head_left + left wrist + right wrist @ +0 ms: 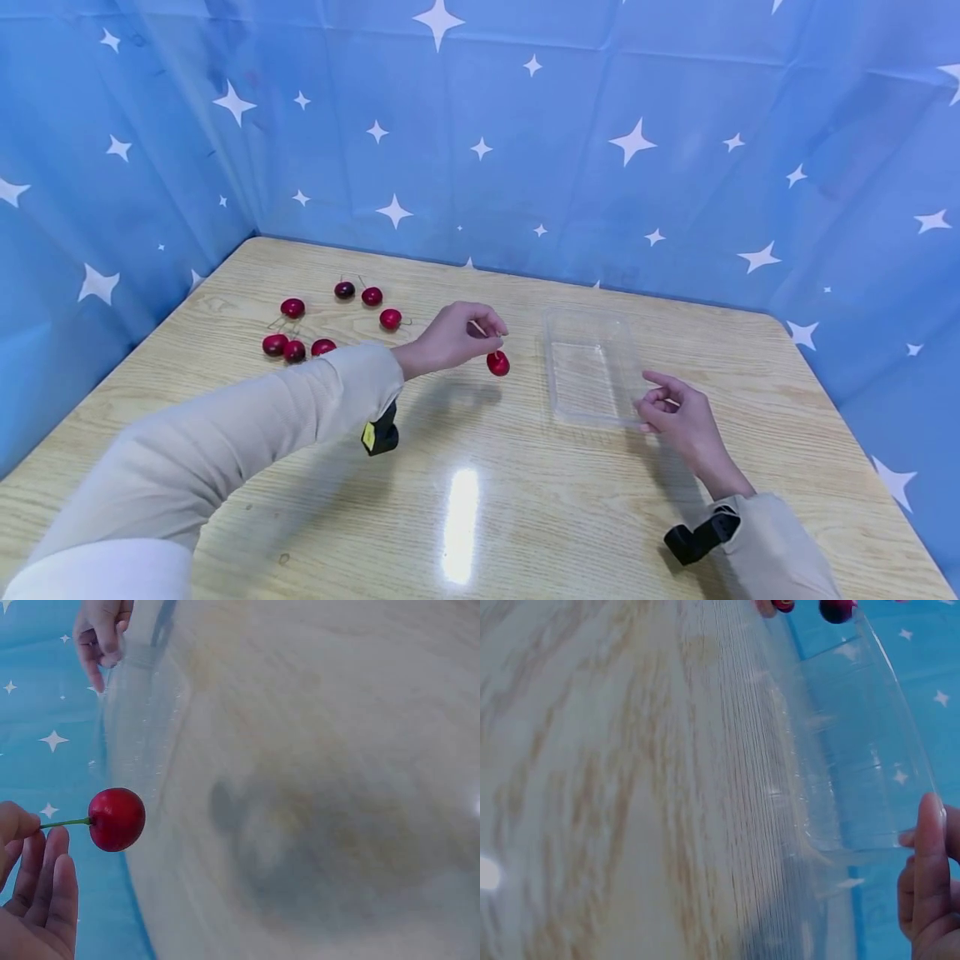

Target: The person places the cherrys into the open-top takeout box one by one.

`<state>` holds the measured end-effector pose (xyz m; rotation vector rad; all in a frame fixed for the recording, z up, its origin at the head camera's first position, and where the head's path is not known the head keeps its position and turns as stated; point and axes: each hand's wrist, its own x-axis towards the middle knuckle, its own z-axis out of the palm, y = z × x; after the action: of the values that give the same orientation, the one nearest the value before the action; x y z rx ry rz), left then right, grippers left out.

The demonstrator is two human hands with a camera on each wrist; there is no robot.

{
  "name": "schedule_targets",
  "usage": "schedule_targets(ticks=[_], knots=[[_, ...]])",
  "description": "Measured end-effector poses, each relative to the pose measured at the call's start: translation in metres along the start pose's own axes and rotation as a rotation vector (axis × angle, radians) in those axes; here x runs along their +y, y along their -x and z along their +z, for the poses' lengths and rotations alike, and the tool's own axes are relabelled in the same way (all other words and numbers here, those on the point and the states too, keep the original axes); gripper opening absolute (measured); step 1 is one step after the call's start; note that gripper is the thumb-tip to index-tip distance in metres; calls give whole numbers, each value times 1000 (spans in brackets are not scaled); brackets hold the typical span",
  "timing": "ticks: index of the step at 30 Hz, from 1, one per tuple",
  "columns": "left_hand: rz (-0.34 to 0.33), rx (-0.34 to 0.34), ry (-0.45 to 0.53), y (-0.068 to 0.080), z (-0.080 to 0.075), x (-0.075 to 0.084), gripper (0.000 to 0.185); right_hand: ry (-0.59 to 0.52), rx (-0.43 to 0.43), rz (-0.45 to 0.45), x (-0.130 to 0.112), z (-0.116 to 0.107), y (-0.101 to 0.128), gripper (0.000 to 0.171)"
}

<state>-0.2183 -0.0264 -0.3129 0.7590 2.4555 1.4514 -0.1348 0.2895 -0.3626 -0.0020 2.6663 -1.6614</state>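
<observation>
"How many cherries do you count, left to right?"

"Eight. Seven loose cherries [292,308] lie on the counter [570,517], left of the centre of the head view: four grouped lower left, three strung out above and right of them. The eighth, the held cherry [498,363], hangs just right of the frame's centre."

"And containers?"

"One, a clear plastic box [588,375], right of centre."

"How do the cherries look?"

"Round, glossy and red, the uppermost loose one nearly black. The held one is bright red, with a thin green stem [66,823] plain in the left wrist view. The box is see-through, shallow and open-topped, with rounded corners."

"Now the hands?"

"The left hand [453,337] reaches in from the lower left, its sleeved arm slanting across the frame. Thumb and forefinger are closed on the stem tip, while the other fingers are loosely extended. The cherry hangs from that pinch, left of the box, clear of its rim."

"And the right?"

"The right hand [682,417] comes up from the lower right, thumb and forefinger pinching the box at its near right corner."
</observation>
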Motion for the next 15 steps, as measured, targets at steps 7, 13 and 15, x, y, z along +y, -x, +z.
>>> schedule_targets(ticks=[7,13,15], knots=[[62,-47,-57,-26,-5,24,11,9,-4,1,0,-2,0,53],[114,-94,-81,-48,-4,37,14,17,1,12,-1,-1,0,53],[119,-105,-79,-53,-1,39,15,25,3,16,-1,-1,0,53]])
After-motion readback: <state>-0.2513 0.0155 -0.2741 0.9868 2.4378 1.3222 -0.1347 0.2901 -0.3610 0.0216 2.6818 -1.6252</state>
